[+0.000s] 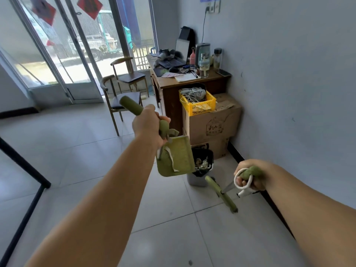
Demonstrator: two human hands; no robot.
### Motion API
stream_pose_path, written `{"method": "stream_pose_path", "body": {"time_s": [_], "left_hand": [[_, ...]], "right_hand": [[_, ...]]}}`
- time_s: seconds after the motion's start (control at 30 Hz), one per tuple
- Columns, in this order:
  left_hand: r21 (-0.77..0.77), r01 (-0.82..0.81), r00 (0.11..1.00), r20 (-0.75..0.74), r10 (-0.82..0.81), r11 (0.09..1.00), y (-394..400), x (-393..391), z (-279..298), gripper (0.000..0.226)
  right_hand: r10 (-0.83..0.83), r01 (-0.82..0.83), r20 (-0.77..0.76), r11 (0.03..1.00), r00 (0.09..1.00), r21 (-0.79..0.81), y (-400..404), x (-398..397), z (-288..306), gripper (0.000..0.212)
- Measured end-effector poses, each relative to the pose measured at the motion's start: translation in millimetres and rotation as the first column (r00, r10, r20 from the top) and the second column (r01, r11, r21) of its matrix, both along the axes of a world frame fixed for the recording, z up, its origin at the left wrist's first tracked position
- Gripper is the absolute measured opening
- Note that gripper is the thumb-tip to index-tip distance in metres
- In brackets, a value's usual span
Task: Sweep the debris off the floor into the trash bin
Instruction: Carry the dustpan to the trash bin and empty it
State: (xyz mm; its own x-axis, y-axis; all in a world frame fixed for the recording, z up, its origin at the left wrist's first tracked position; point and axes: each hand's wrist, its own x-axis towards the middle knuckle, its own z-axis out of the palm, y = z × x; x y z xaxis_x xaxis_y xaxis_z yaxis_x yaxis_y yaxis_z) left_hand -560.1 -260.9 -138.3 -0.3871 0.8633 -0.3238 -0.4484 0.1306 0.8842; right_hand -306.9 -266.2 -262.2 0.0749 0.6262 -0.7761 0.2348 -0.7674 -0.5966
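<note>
Green plastic dustpan [176, 157] hangs tipped over the trash bin [202, 166], its handle gripped by the left hand [149, 128], so its mouth faces down toward the bin's open top, where crumpled debris [201, 163] already lies. The bin stands on the tiled floor [96, 143] by the wall [289, 93], at the foot of stacked cardboard boxes [210, 124]. The right hand [250, 175] clenches the top of the broom [221, 193], whose long axis slants down and left toward the bin's base. The left hand is nearer the bin; emptying likely turns on holding the pan's lip above the opening.
</note>
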Motion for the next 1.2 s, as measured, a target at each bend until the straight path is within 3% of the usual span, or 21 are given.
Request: {"method": "stream_pose_path", "body": {"time_s": [0.1, 0.27, 0.37, 0.63, 0.73, 0.9, 1.2], "left_hand": [[0.031, 0.054, 0.995, -0.087, -0.051, 0.998, 0, 14, 0, 0.014], [0.064, 0.197, 0.953, -0.246, -0.175, 0.978, 6, 34, -20, 0.024], [0.079, 0.289, 0.908, -0.339, -0.247, 0.954, 8, 40, -42, 0.030], [-0.059, 0.540, 0.599, -0.674, -0.432, 0.840, 4, 37, -124, 0.039], [-0.097, 0.559, 0.528, -0.724, -0.444, 0.824, 9, 39, -140, 0.039], [-0.183, 0.612, 0.412, -0.757, -0.507, 0.770, 11, 36, -157, 0.030], [-0.173, 0.597, 0.389, -0.792, -0.471, 0.784, 10, 34, -172, 0.036]], "right_hand": [[-0.063, 0.064, -0.007, 0.995, 0.998, 0.080, -2, 2, 2, 0.024], [-0.138, 0.139, -0.043, 0.990, 0.990, 0.030, 4, 16, -2, 0.038], [-0.148, 0.155, -0.079, 0.984, 0.986, 0.088, 7, 23, -5, 0.026], [-0.218, 0.235, -0.208, 0.970, 0.954, 0.058, 20, 30, -11, 0.030], [-0.259, 0.271, -0.289, 0.963, 0.922, 0.002, 27, 30, -13, 0.038], [-0.264, 0.264, -0.298, 0.964, 0.917, -0.042, 31, 31, -11, 0.040], [-0.327, 0.330, -0.289, 0.943, 0.900, -0.037, 32, 36, -18, 0.039]]}}
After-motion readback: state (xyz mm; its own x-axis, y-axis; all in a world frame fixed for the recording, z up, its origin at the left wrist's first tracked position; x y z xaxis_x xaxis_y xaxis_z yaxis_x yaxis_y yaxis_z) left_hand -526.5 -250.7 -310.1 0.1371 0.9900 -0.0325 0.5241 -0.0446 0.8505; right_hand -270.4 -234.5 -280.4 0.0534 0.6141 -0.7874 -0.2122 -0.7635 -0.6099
